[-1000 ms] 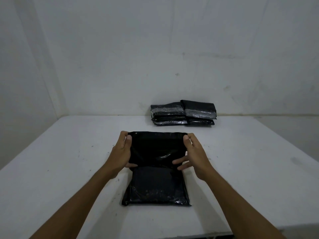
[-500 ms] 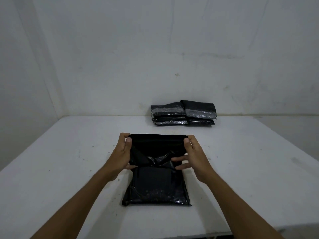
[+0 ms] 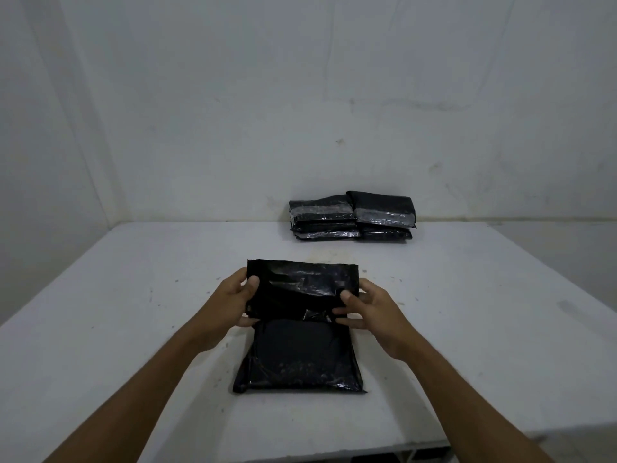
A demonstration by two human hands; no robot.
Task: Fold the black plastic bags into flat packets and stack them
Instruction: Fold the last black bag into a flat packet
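A black plastic bag (image 3: 297, 359) lies in the middle of the white table (image 3: 117, 312), its lower part flat and bulging over something inside. Its upper flap (image 3: 300, 282) stands raised off the table. My left hand (image 3: 233, 302) pinches the flap's left edge, thumb on the front. My right hand (image 3: 370, 309) holds the flap's right edge, thumb pressed on the plastic and fingers spread below. At the back of the table, against the wall, sit folded black packets (image 3: 352, 217) in two side-by-side stacks.
White walls close the table at the back and the left. The table's near edge (image 3: 300, 446) runs just below my forearms, and its right side ends around the far right of the view.
The flap has been lifted and flattened: its top edge is higher and straighter than before. My right thumb has slid down onto the flap's face. The stacks have not moved.
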